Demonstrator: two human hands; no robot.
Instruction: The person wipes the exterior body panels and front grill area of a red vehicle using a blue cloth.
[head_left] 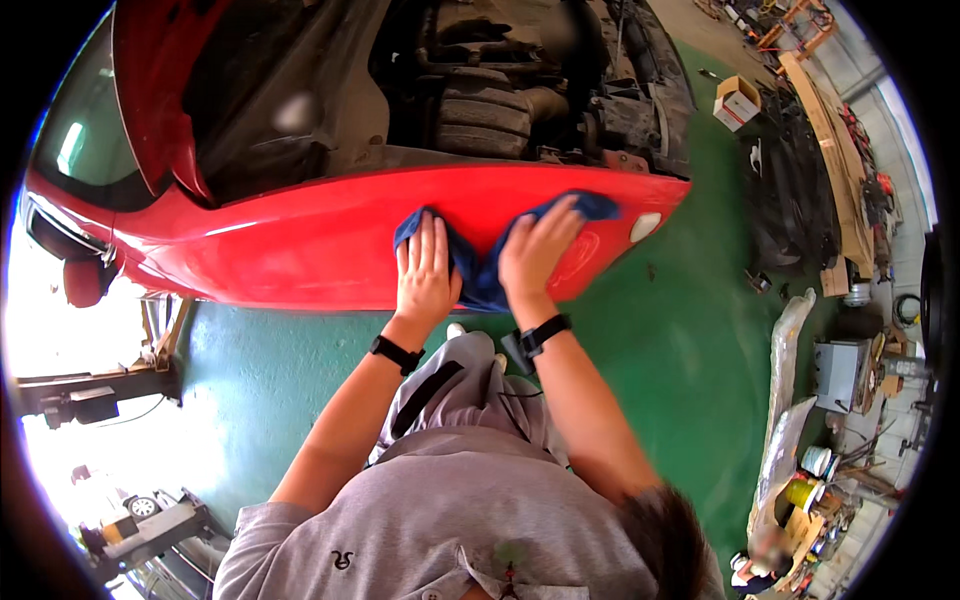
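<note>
A blue cloth (487,285) lies bunched against the glossy red fender (330,240) of a car, with ends showing beyond both hands. My left hand (427,272) rests flat on its left part, fingers stretched out. Over the right part, my right hand (537,255) presses down with extended fingers, slightly blurred. Both palms touch the cloth, and its underside is hidden. Just right of my right hand is a pale oval side lamp (645,227) in the fender.
Above the fender, the engine bay (490,110) is exposed. A side mirror (75,250) juts out at the left, near a dark metal lift arm (100,390). Along the right wall stand a cardboard box (737,103), long boards (835,160) and black sheeting (785,195) on green floor.
</note>
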